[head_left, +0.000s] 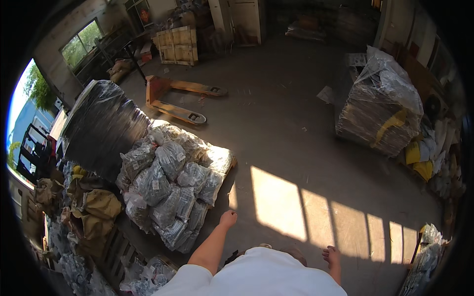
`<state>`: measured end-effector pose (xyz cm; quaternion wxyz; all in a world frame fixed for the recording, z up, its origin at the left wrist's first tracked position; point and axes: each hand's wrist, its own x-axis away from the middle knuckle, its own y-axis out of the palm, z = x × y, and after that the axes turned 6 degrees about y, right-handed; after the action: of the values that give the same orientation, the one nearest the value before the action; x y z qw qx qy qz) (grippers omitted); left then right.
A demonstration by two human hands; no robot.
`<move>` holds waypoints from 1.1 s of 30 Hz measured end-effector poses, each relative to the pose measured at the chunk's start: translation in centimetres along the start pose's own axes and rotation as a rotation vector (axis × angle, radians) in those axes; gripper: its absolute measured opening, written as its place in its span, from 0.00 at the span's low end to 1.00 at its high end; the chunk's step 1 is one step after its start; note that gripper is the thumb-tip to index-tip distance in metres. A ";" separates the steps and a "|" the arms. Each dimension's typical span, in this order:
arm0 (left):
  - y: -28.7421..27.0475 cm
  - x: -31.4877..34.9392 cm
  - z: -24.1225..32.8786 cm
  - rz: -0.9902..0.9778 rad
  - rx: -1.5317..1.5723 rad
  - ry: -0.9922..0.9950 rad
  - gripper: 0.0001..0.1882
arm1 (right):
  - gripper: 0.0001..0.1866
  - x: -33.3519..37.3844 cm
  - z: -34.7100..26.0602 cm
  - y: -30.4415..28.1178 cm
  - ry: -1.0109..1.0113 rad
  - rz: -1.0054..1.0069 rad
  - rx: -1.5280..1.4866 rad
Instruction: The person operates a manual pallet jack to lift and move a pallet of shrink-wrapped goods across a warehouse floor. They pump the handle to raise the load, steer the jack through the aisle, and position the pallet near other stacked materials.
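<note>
My left hand [228, 218] is held out over the floor, its fingers curled into a loose fist with nothing showing in it. It is nearest to a pallet load of clear plastic bags [168, 185], apart from them. The bags are piled in a heap, some with small white labels, and their contents look grey. On the other side of my body, my right hand [332, 255] hangs low with its fingers apart and bent, holding nothing. Sunlit patches [279, 202] lie on the concrete floor between and beyond my hands.
An orange pallet jack [173, 98] stands beyond the bags. Behind them rises a load in dark wrap [101, 126]; brown sacks [96, 207] lie at left. Far right is a wrapped pallet load [377, 111]. A wooden crate [176, 45] leans at the back.
</note>
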<state>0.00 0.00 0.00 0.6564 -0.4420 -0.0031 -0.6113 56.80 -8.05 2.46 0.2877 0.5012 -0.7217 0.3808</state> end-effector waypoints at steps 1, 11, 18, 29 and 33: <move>2.2 -0.2 0.8 0.004 0.067 0.023 0.19 | 0.17 -0.6 -2.2 -1.9 -0.009 0.023 0.030; -0.3 -10.4 -0.2 0.028 0.024 -0.393 0.19 | 0.13 -16.7 -11.2 5.1 0.396 -0.042 0.043; -4.0 -19.2 3.5 0.175 0.055 -0.573 0.18 | 0.07 -29.2 -37.3 11.5 0.317 -0.018 0.302; -6.5 -43.3 17.4 -0.101 0.014 -0.676 0.19 | 0.14 -42.3 -88.2 45.4 -0.366 -0.302 0.330; -14.9 -59.5 19.9 -0.102 -0.043 -0.595 0.17 | 0.13 -44.4 -93.4 52.4 -0.261 -0.399 0.534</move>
<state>-16.40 61.28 -11.68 0.5857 -0.6148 -0.2045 -0.4869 25.25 103.45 4.23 0.1205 0.7344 -0.5153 0.4250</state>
